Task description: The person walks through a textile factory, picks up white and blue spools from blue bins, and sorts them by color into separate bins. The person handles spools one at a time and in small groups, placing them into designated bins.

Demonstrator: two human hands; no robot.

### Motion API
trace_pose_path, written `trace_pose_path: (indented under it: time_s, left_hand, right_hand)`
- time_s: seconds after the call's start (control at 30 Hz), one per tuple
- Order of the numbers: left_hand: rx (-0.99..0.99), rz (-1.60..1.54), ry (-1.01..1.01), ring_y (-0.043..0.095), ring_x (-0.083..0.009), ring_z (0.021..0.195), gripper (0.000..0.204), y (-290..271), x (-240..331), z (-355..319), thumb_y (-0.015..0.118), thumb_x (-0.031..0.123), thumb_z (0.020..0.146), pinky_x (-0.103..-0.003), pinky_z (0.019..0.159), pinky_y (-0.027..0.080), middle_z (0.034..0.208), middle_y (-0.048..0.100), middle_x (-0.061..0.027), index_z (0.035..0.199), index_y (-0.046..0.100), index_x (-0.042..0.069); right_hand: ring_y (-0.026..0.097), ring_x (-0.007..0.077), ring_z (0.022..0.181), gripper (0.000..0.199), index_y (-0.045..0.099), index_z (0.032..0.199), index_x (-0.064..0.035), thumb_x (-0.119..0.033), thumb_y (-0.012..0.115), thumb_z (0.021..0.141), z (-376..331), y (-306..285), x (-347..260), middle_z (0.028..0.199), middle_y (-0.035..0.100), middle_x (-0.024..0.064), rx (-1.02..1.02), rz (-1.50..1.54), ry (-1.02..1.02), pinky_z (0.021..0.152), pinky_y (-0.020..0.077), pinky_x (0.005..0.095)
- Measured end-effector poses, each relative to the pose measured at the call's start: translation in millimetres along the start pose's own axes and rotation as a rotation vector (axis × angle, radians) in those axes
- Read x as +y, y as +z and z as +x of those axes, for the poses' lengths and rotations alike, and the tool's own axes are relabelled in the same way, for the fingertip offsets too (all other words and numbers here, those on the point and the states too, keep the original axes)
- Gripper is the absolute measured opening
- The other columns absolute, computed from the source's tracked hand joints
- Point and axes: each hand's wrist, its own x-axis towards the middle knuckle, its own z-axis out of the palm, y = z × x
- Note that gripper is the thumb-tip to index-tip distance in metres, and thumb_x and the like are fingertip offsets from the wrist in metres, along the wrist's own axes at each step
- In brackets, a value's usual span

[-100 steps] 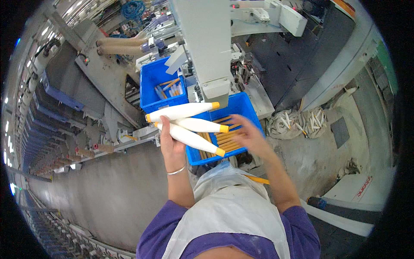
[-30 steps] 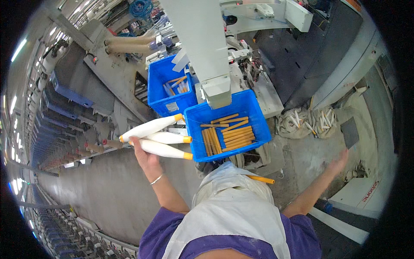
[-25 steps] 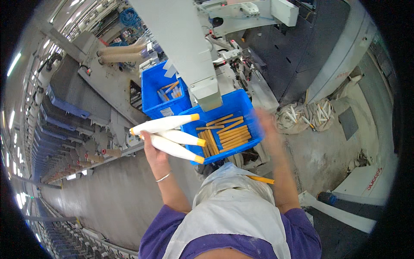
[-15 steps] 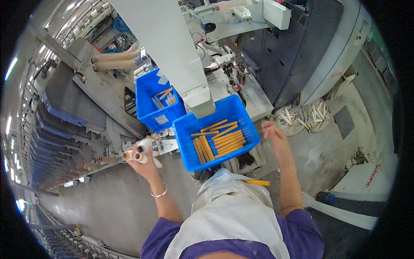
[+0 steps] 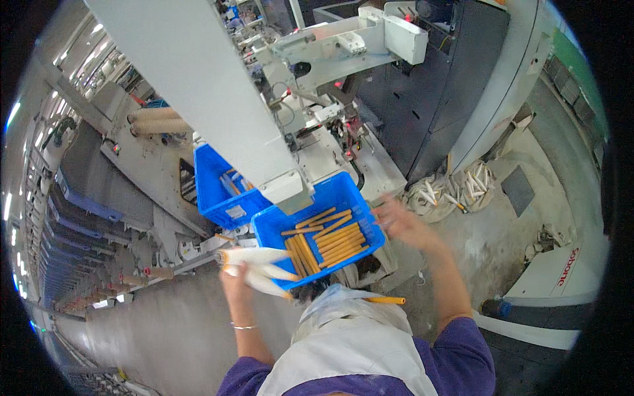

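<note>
Several yarn bobbins, wound with white thread on orange tubes, are gripped in my left hand. Their tips reach over the left rim of a blue plastic bin. In that bin lie several bare yellow-orange tubes, mostly in rows. My right hand, somewhat blurred, is by the bin's right rim, fingers apart and nothing seen in them. One more orange tube sticks out from the apron at my waist.
Behind on the left stands a second blue bin with a few tubes and bobbins. A white machine arm hangs over both bins. At right, white bobbins lie on cloth sacks on the floor. A row of spindles runs along the left.
My left hand has moved right with the bobbins, which now point across to the near bin. My right hand has come lower and left, towards the bin's rim. The view has shifted slightly.
</note>
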Motion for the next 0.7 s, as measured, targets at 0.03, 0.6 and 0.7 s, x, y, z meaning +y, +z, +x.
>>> trace_pose_path:
  time_s: [0.03,0.6,0.7]
  left_hand:
    - [-0.091,-0.166,-0.086,0.058,-0.0221,0.102,0.048,28,-9,-6,0.072,0.021,0.082,-0.037,0.089,0.048,0.110,0.059,-0.0097,0.120,0.050,0.003]
    - [-0.179,-0.248,-0.546,0.040,-0.0341,0.128,0.071,109,-31,-37,0.038,0.053,0.096,-0.051,0.104,0.036,0.143,0.034,-0.0171,0.148,0.017,0.009]
    - [-0.156,-0.310,-0.549,0.052,-0.0264,0.113,0.052,96,-19,-57,0.050,0.040,0.095,-0.040,0.098,0.042,0.118,0.053,-0.0132,0.129,0.042,0.002]
  right_hand:
    - [0.049,0.0213,0.112,0.054,0.041,0.139,-0.0071,-0.035,0.054,0.094,11,20,8,0.132,0.048,0.0127,-0.223,-0.032,-0.078,0.094,0.0410,0.0391]
    - [0.062,0.0182,0.090,0.056,0.045,0.133,-0.0021,-0.033,0.064,0.090,68,44,-23,0.112,0.060,0.0115,-0.300,0.541,0.686,0.071,0.0522,0.0292]
    - [0.062,0.0177,0.090,0.041,0.058,0.119,0.0007,-0.026,0.066,0.088,185,-73,-119,0.105,0.063,0.0107,-0.035,-0.357,-0.041,0.077,0.0507,0.0325]
